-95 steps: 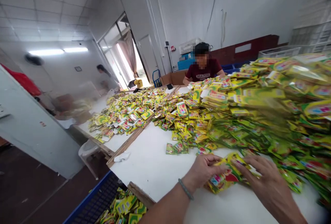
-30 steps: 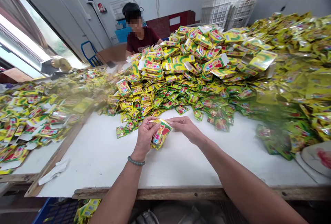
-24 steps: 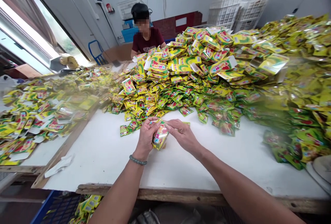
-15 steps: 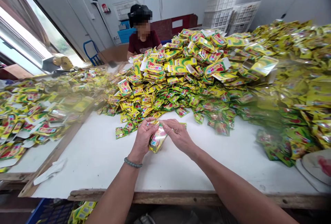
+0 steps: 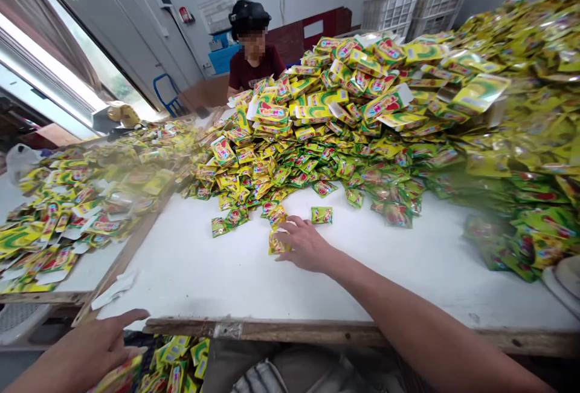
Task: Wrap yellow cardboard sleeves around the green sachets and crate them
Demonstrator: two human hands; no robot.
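Observation:
My right hand [image 5: 304, 244] reaches over the white tabletop, fingers apart around a small yellow candy packet [image 5: 274, 243]; fingertips touch or nearly touch it. Another yellow packet [image 5: 277, 216] lies just beyond the fingers, and a green packet [image 5: 321, 215] lies flat to their right. My left hand [image 5: 97, 344] is low at the left, past the table's front edge, with index finger and thumb spread. A blurred yellow-and-red box [image 5: 120, 376] is tilted just under that hand. Whether the palm still touches the box is hidden.
A large heap of yellow boxes [image 5: 317, 97] and green packets covers the table's far side. More boxes [image 5: 49, 224] lie left of a wooden divider [image 5: 131, 248]. Below the front edge are more boxes [image 5: 174, 363]. A person [image 5: 254, 60] sits opposite.
My hands have parted. The left swung down and left past the table edge with the yellow box; the right went to the loose packets. A green packet now lies apart on the table.

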